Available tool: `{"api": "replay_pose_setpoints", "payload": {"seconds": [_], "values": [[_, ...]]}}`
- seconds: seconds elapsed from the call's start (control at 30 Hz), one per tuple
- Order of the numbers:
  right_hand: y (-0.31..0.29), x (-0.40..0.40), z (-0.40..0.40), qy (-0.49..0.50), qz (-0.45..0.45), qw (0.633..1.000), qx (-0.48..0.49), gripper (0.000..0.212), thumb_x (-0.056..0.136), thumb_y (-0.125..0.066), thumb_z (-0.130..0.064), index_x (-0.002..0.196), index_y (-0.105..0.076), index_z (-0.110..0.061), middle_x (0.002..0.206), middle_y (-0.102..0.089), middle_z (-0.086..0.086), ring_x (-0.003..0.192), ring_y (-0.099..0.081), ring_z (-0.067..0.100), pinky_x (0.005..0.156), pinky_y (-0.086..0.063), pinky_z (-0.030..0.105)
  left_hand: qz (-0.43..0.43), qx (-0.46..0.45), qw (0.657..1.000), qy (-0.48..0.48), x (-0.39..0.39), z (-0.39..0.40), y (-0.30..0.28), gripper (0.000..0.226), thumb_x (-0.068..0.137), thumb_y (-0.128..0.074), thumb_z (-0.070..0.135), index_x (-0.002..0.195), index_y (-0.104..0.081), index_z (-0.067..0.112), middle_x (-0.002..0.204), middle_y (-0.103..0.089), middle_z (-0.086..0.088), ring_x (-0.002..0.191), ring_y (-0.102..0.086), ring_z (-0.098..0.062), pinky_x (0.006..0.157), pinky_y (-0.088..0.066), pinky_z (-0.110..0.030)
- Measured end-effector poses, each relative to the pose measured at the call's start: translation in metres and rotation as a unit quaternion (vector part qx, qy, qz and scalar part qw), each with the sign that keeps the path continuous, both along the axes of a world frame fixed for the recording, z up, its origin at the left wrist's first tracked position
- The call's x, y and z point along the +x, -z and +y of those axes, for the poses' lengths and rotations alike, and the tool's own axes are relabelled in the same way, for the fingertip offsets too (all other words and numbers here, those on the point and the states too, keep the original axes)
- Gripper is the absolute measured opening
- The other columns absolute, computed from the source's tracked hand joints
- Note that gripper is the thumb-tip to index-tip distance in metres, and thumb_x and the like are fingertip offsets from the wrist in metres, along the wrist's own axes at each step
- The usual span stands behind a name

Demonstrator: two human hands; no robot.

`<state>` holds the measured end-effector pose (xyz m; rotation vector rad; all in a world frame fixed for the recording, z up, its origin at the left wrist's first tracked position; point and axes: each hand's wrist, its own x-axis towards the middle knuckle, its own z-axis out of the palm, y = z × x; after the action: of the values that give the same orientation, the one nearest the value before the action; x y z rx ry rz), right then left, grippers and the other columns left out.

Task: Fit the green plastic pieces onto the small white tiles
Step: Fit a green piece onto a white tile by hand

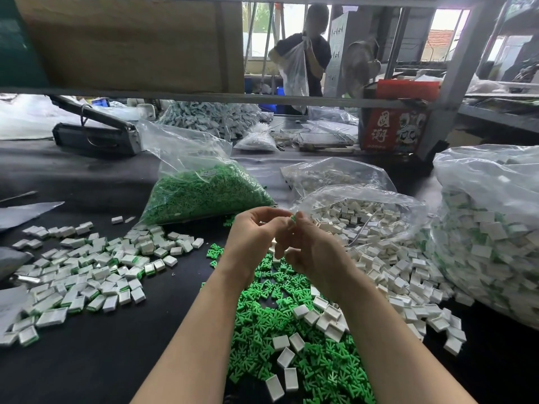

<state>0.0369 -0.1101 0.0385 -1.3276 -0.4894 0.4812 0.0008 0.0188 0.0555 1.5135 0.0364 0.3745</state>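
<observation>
Both hands are raised above the loose green pieces (pixel 280 330), the right hand (pixel 309 246) pinching one green piece (pixel 293 219), the left hand (pixel 250 231) curled beside it with contents I cannot tell, so next, I think, comes pressing it onto a white tile.

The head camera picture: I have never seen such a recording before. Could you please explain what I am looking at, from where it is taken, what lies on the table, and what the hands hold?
There is no machine here. A person wears one camera on the head, so you look forward and down along their two bare arms.

The left hand and right hand meet above a dark table. The right hand pinches a small green piece at its fingertips; what the left hand holds is hidden.

Below the hands lies a pile of loose green pieces with white tiles mixed in and spreading right. At left lies a pile of tiles showing green edges, probably finished ones. Behind stand clear bags: one of green pieces, one of white tiles. Another person stands far behind.
</observation>
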Motion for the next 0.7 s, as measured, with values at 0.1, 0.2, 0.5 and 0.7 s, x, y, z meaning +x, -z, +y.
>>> {"api": "replay_pose_setpoints", "payload": {"seconds": [0.1, 0.2, 0.5, 0.7], "values": [[0.0, 0.001, 0.0, -0.003, -0.009, 1.0, -0.005, 0.052, 0.095, -0.04, -0.054, 0.103, -0.061, -0.007, 0.075, -0.061, 0.008, 0.061, -0.046, 0.013, 0.055, -0.028, 0.028, -0.005, 0.013, 1.0, -0.014, 0.001, -0.002, -0.002, 0.017, 0.084, -0.068, 0.007, 0.074, -0.075, 0.019, 0.064, -0.07, 0.003, 0.054, -0.061, -0.005, 0.048, -0.045, -0.016], [0.0, 0.002, -0.001, -0.012, -0.014, 1.0, -0.005, 0.058, 0.094, -0.043, -0.056, 0.108, -0.058, -0.002, 0.076, -0.059, 0.01, 0.061, -0.046, 0.014, 0.054, -0.026, 0.029, -0.004, 0.003, 1.0, -0.019, 0.0, -0.006, -0.005, 0.014, 0.074, -0.068, 0.014, 0.065, -0.074, 0.022, 0.059, -0.067, 0.002, 0.048, -0.056, -0.01, 0.042, -0.043, -0.021], [-0.003, -0.001, -0.005, -0.02, -0.035, 0.999, -0.016, 0.055, 0.103, -0.032, -0.039, 0.127, -0.051, 0.007, 0.074, -0.056, 0.014, 0.063, -0.043, 0.02, 0.055, -0.021, 0.032, 0.016, -0.054, 0.998, -0.009, 0.0, -0.013, -0.003, 0.023, 0.079, -0.063, 0.002, 0.064, -0.072, 0.016, 0.058, -0.064, -0.002, 0.048, -0.055, -0.01, 0.038, -0.039, -0.02], [-0.002, -0.002, -0.003, -0.013, -0.051, 0.998, -0.015, 0.047, 0.097, -0.044, -0.043, 0.1, -0.062, 0.0, 0.071, -0.059, 0.011, 0.065, -0.043, 0.026, 0.055, -0.021, 0.033, 0.041, -0.095, 0.994, -0.017, 0.001, -0.016, -0.005, 0.021, 0.086, -0.059, -0.003, 0.07, -0.065, 0.009, 0.056, -0.06, -0.003, 0.05, -0.053, -0.017, 0.037, -0.037, -0.017]]}}
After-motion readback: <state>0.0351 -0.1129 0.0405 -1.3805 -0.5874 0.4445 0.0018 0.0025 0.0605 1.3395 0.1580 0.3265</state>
